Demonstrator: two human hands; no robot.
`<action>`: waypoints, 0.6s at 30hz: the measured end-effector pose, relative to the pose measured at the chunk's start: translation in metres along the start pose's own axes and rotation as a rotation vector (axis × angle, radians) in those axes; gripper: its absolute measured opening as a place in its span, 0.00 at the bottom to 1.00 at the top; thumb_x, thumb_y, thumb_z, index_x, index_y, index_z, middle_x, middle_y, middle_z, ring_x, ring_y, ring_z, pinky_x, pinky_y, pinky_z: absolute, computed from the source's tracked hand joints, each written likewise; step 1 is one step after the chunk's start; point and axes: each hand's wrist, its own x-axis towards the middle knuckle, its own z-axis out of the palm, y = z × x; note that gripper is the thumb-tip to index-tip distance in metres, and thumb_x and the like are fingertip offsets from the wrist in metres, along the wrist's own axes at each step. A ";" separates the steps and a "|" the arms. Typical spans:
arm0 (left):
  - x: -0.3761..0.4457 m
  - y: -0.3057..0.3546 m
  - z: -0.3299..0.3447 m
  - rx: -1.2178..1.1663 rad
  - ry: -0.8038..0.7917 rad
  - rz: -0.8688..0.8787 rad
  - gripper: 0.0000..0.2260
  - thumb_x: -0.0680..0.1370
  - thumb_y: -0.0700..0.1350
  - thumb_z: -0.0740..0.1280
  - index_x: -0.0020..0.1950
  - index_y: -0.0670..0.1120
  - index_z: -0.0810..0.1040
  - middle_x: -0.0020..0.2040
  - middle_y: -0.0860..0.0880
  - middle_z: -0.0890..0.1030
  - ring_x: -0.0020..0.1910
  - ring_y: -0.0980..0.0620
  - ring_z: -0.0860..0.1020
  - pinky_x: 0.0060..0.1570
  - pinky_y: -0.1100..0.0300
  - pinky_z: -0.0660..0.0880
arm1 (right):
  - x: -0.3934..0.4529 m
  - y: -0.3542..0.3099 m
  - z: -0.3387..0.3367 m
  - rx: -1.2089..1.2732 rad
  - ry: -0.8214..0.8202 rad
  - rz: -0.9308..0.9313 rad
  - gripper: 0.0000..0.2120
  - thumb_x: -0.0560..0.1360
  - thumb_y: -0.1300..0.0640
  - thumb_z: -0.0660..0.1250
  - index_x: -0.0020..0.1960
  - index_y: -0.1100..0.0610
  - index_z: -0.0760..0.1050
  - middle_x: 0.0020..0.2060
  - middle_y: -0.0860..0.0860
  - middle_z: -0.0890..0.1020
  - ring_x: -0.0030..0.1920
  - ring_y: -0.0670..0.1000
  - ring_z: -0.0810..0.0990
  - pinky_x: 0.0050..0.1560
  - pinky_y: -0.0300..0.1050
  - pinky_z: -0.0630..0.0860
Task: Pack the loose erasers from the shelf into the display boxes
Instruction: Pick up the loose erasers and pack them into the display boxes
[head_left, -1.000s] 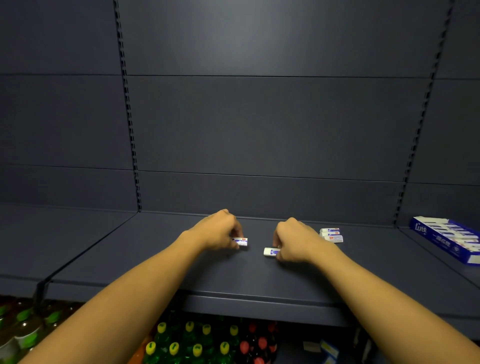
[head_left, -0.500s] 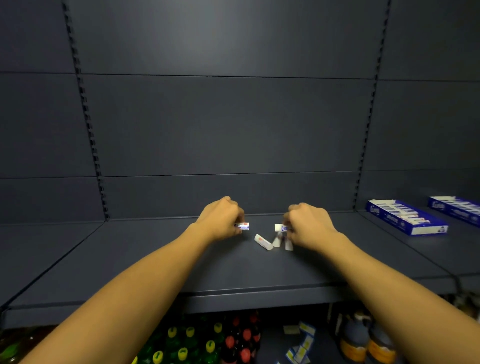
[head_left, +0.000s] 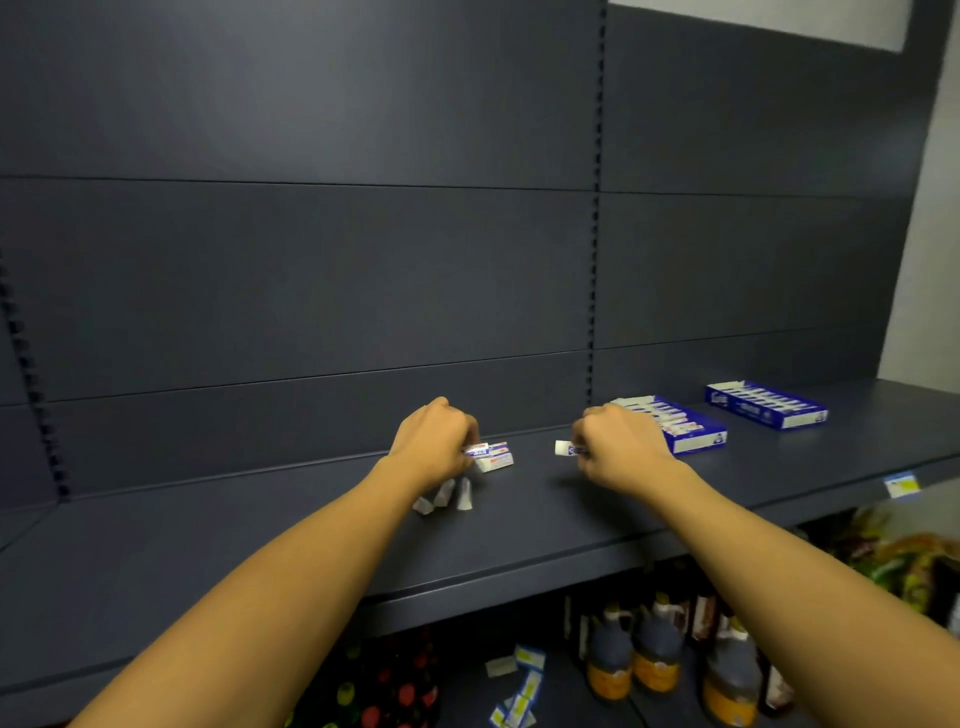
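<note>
The view has swung right since the earlier frame: both display boxes, near (head_left: 684, 429) and far (head_left: 768, 405), now show on the shelf (head_left: 270, 545). Left hand (head_left: 435, 446) grips erasers (head_left: 491, 455); right hand (head_left: 621, 447) still pinches one eraser (head_left: 563, 448)

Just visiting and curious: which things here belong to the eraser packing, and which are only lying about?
Job: small white erasers in the left hand and right hand, loose erasers on the dark shelf, blue cardboard display boxes.
Bystanders: dark bottles below, paper price tags.
</note>
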 end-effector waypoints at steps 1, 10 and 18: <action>0.005 0.010 -0.001 -0.004 0.003 0.002 0.08 0.73 0.51 0.73 0.51 0.55 0.81 0.47 0.52 0.78 0.51 0.51 0.74 0.40 0.58 0.68 | -0.004 0.010 -0.002 0.010 -0.002 0.013 0.07 0.75 0.54 0.65 0.51 0.53 0.80 0.49 0.50 0.79 0.49 0.55 0.78 0.38 0.46 0.70; 0.035 0.104 -0.006 -0.006 0.052 0.031 0.07 0.75 0.50 0.72 0.52 0.53 0.82 0.47 0.52 0.80 0.49 0.53 0.70 0.44 0.56 0.76 | -0.038 0.099 -0.013 0.077 -0.004 0.108 0.08 0.74 0.54 0.66 0.50 0.49 0.81 0.49 0.47 0.80 0.49 0.54 0.79 0.39 0.44 0.72; 0.058 0.175 -0.001 -0.043 0.059 -0.018 0.08 0.76 0.52 0.73 0.53 0.54 0.82 0.49 0.52 0.80 0.53 0.52 0.73 0.45 0.56 0.75 | -0.062 0.168 -0.014 0.114 0.012 0.092 0.10 0.74 0.52 0.68 0.54 0.48 0.81 0.53 0.46 0.80 0.53 0.52 0.78 0.43 0.46 0.75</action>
